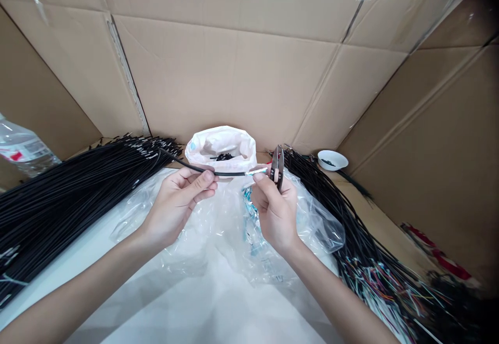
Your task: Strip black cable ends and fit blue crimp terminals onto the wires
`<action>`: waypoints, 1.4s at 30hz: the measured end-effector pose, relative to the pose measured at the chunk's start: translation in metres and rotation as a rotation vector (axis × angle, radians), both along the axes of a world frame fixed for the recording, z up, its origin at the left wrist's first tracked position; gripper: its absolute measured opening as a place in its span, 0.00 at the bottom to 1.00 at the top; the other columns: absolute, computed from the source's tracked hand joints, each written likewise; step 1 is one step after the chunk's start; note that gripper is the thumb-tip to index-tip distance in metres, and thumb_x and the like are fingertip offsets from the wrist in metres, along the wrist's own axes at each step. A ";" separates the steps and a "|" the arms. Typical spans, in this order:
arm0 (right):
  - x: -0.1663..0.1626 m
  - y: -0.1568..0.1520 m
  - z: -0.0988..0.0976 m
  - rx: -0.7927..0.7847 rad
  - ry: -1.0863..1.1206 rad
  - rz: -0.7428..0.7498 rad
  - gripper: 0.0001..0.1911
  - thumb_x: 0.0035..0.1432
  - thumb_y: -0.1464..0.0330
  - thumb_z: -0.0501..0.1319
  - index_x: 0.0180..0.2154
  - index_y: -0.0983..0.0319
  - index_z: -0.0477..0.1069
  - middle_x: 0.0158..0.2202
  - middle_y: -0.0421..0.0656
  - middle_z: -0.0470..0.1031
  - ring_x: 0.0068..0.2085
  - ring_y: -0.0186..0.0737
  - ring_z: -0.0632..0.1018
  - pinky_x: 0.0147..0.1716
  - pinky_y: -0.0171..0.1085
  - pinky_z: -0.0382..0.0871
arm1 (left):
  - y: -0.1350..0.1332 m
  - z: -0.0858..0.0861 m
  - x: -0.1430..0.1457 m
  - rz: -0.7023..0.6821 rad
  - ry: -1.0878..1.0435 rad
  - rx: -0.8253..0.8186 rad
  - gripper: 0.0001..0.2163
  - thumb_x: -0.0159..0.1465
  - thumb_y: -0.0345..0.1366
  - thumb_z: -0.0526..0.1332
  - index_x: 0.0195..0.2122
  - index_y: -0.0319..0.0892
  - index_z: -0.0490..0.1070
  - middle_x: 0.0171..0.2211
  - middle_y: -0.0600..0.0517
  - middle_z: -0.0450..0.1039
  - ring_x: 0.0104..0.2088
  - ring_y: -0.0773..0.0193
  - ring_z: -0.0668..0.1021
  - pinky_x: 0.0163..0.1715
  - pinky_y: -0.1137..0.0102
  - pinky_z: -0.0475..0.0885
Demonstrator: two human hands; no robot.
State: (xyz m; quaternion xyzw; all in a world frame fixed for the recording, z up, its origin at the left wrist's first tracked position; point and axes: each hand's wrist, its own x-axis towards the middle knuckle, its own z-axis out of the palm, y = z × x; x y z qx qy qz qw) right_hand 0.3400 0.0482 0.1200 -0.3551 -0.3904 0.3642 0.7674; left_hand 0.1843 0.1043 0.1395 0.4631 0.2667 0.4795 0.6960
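Note:
Between my two hands runs a black cable, its right end bared to a shiny foil-like wrap. My left hand is closed on the black jacket, thumb on top. The thumb and finger of my right hand pinch the foil-wrapped end. That same hand also carries a pair of cutting pliers, jaws pointing up, handles partly hidden in the palm. Just behind the cable stands a white bag with its mouth folded open and short black pieces inside.
A thick bundle of black cables lies at left, beside a water bottle. More black cables with coloured wire ends lie at right. A white bowl holds small dark bits. Clear plastic spreads below my hands. Cardboard walls surround everything.

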 end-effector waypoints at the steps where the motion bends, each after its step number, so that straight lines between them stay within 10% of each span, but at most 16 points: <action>1: 0.000 0.000 -0.001 -0.002 -0.013 0.007 0.15 0.58 0.62 0.68 0.26 0.59 0.65 0.19 0.30 0.48 0.20 0.28 0.46 0.18 0.34 0.40 | -0.001 0.001 0.000 0.006 0.004 -0.004 0.14 0.48 0.40 0.80 0.32 0.40 0.81 0.28 0.54 0.80 0.27 0.74 0.78 0.30 0.84 0.76; 24: 0.001 -0.001 -0.004 -0.042 -0.096 -0.155 0.14 0.53 0.68 0.66 0.23 0.59 0.62 0.22 0.33 0.50 0.24 0.31 0.49 0.22 0.35 0.45 | -0.014 -0.004 0.007 -0.041 0.025 0.017 0.14 0.53 0.42 0.77 0.36 0.42 0.81 0.40 0.51 0.82 0.40 0.68 0.82 0.42 0.79 0.78; 42: -0.001 -0.008 -0.021 -0.034 -0.256 -0.081 0.13 0.60 0.60 0.59 0.27 0.60 0.70 0.19 0.34 0.52 0.22 0.33 0.52 0.24 0.37 0.47 | -0.002 0.015 -0.002 0.145 -0.158 -0.154 0.07 0.64 0.25 0.67 0.29 0.39 0.76 0.29 0.56 0.78 0.32 0.74 0.83 0.36 0.86 0.78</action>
